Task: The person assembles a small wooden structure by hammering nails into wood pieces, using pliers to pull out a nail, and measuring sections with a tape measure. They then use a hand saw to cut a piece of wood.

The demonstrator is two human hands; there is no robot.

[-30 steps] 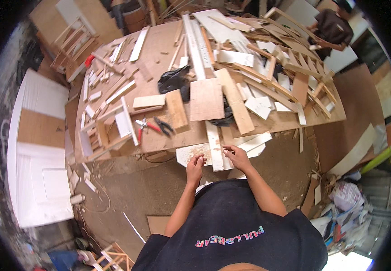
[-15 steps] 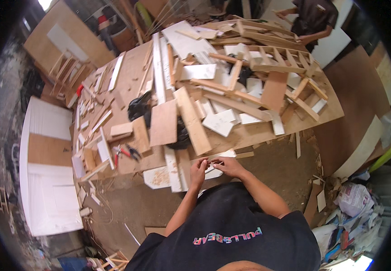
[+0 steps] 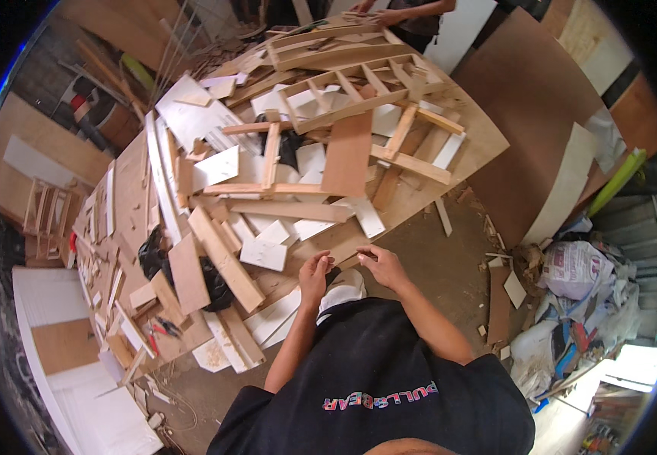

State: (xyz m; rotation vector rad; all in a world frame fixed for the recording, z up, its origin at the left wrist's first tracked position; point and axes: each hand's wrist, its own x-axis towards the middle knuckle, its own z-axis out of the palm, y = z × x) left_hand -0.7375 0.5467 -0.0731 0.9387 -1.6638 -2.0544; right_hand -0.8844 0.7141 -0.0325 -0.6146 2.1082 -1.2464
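A person in a black short-sleeved shirt stands at the near edge of a large plywood workbench heaped with timber offcuts, both hands raised together just above its rim. The left hand is curled, its fingertips drawn in toward the thumb as though pinching something small; whether anything lies between them is too small to tell. The right hand sits just beside it, fingers bent and close together, its tips pointing toward the left hand, also with no object clearly visible in its hold. Directly beneath the hands a white rectangular panel offcut juts past the bench edge, touching neither hand so far as the view shows. Flat white board pieces lie near the left hand, and a long pale wooden batten slants beside them. Ladder-like wooden frames are stacked well apart at the far side, seemingly set back to leave the near edge for handwork. Red-handled pliers rest to the left.
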